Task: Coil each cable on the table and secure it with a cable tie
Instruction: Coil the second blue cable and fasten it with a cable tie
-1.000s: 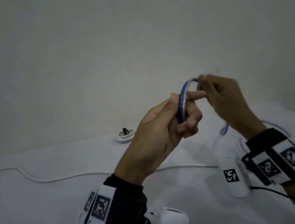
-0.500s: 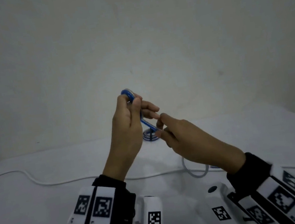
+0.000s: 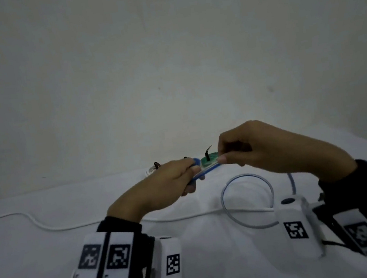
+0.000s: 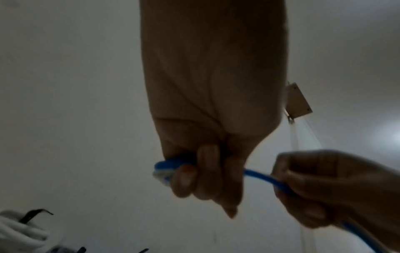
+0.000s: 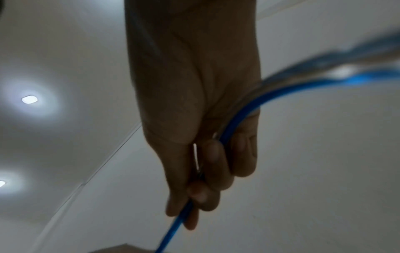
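Both hands are clamped on the blue cable (image 3: 202, 174) up in the air over the table (image 3: 52, 251): left hand (image 3: 172, 182) has its fingers curled round the little bundle of loops already made, right hand (image 3: 261, 149) pinches the free run just beside it. The stretch between them is short and runs roughly left to right, and the slack drops behind the right hand into one big loose loop (image 3: 247, 200) lying on the white cloth below. So the loose end is on the right side, and I'd guess that hand feeds the next turn while the left just holds the coil. Further back sit a green coil (image 3: 209, 158) and a whitish coil (image 3: 152, 169), each with a dark tie tail sticking up, so they look done. A white cable (image 3: 39, 224) snakes uncoiled across the left. Plain pale wall behind, dim room.
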